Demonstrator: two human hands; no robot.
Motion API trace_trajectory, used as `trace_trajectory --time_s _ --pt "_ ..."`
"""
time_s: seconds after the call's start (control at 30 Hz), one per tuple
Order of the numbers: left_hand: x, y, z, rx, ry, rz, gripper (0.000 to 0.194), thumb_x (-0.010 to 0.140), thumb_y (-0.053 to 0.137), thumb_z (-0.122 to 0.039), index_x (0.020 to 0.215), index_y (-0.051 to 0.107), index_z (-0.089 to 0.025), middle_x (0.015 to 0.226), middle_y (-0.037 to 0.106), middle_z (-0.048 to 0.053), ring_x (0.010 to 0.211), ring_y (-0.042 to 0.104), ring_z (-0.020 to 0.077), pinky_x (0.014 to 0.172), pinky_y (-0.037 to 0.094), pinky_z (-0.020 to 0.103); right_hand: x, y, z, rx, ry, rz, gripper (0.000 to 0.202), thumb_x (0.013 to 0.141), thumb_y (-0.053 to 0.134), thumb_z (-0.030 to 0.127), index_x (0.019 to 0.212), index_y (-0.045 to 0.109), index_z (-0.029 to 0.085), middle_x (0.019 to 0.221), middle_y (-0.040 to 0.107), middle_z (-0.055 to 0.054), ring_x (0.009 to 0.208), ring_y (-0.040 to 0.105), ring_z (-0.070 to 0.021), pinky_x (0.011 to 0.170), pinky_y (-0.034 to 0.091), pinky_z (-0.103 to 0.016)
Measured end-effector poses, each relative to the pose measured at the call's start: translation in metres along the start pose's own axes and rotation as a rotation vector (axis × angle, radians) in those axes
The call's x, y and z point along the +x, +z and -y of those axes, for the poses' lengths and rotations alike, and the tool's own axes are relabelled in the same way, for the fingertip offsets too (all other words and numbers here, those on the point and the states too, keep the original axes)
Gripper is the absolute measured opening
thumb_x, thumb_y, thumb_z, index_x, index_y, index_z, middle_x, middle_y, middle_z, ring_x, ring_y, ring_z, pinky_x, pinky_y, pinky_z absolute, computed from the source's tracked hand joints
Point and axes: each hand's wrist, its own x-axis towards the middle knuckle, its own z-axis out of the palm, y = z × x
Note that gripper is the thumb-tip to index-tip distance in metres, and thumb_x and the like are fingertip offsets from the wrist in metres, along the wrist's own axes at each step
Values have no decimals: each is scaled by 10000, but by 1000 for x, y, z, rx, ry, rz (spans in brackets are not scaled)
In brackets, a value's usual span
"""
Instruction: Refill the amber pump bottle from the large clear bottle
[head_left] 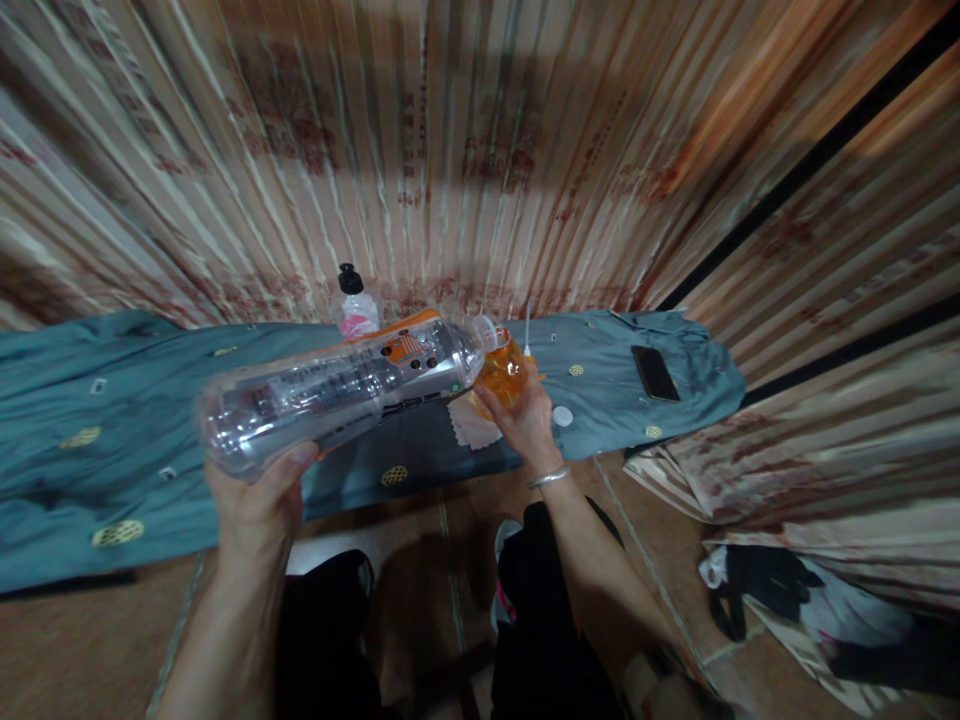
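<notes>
Camera, one: head-worn, set above the legs (322, 640), facing forward and steeply down. Range: near; hands (262, 495) just below centre, forearms (596, 560) rising from the lower edge. Field: counter (142, 410) across the middle, curtain (375, 150) beyond it, floor (75, 650) below.

1. At centre left, a large clear bottle (345, 390) is gripped by the left hand (259, 495), its mouth held at an amber container (501, 375).
2. Near the centre, that container is grasped by the right hand (531, 420).
3. At right, a dark flat slab (655, 373) is borne by teal cloth (611, 400).
4. The top is filled by a patterned curtain (480, 200).
</notes>
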Motion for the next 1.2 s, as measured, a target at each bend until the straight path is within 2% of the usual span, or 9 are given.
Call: trace_trajectory --time_s 0.17,0.33,0.47,0.63,0.87,1.2 --pt "0 1 2 -9 21 -10 708 378 1027 -394 1012 728 -293 1025 717 14 952 693 258 970 587 454 0 1 -1 8 -13 -8 719 867 783 619 1400 565 187 1250 775 -162 1130 773 -339 966 638 -485" --pt "0 4 1 -37 13 -20 707 348 1040 -406 979 754 -265 955 725 16 886 696 223 904 595 367 0 2 -2 9 -18 -15 706 863 797 597 1401 562 205 1241 774 -148 1135 769 -338 963 641 -487" --pt "0 5 -2 -43 26 -11 685 369 1044 -437 971 768 -263 940 732 20 862 703 215 884 602 348 0 2 -3 1 -7 -1 715 863 794 600 1401 555 194 1237 774 -155 1129 773 -346 954 647 -494" --pt "0 5 1 -65 19 -36 656 338 1054 -395 919 773 -277 931 735 0 845 693 188 826 602 292 0 1 -1 -4 -6 0 705 866 793 600 1402 551 210 1267 770 -148 1137 772 -331 964 642 -479" --pt "-2 3 0 -64 -22 -33 687 349 1058 -384 968 772 -303 961 742 5 927 702 211 904 592 329 0 2 -1 -2 0 -12 713 859 807 579 1401 552 192 1261 772 -162 1138 773 -350 947 647 -491" --pt "-1 2 3 -84 5 -40 722 344 1051 -342 1000 752 -306 973 727 -5 927 695 217 875 597 342 0 1 0 -13 5 -5 721 862 799 599 1404 558 189 1260 774 -160 1148 768 -346 963 644 -499"
